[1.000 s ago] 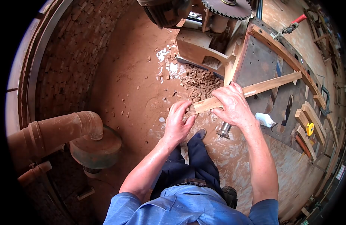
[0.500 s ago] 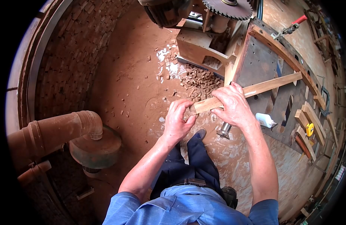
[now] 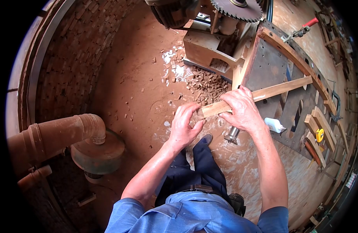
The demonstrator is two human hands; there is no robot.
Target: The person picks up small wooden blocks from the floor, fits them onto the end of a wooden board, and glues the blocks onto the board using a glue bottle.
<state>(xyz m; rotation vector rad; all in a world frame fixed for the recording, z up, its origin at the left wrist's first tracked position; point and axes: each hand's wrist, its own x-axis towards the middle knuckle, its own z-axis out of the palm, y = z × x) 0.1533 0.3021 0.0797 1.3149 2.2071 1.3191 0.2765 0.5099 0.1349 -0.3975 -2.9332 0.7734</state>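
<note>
- Nearest is the person's blue shirt [image 3: 194, 213], and below it are the dark trousers [image 3: 210, 167].
- The right hand [image 3: 242, 108] is clamped on the wooden strip [image 3: 282, 89], with its fingers over the top and its thumb at the lower edge.
- The left hand [image 3: 184, 124] is at the near end of this strip; its thumb and fingers stand apart, and I cannot tell if they pinch the wood.
- The strip slants from the left hand, under the right palm, and over the metal table [image 3: 270, 62], to the curved wooden rail [image 3: 293, 51].
- On the table, to the right of the right wrist, a white bottle [image 3: 273, 125] lies on its side.
- Farther right, a yellow tape measure [image 3: 320, 135] rests among short wooden pieces.
- Beyond the hands, many small wood offcuts [image 3: 210, 86] are heaped on the dusty floor [image 3: 144, 58].
- At the far side are a toothed circular saw blade [image 3: 250, 11], a dark motor [image 3: 173, 13] and a red-handled toggle clamp [image 3: 301, 31].
</note>
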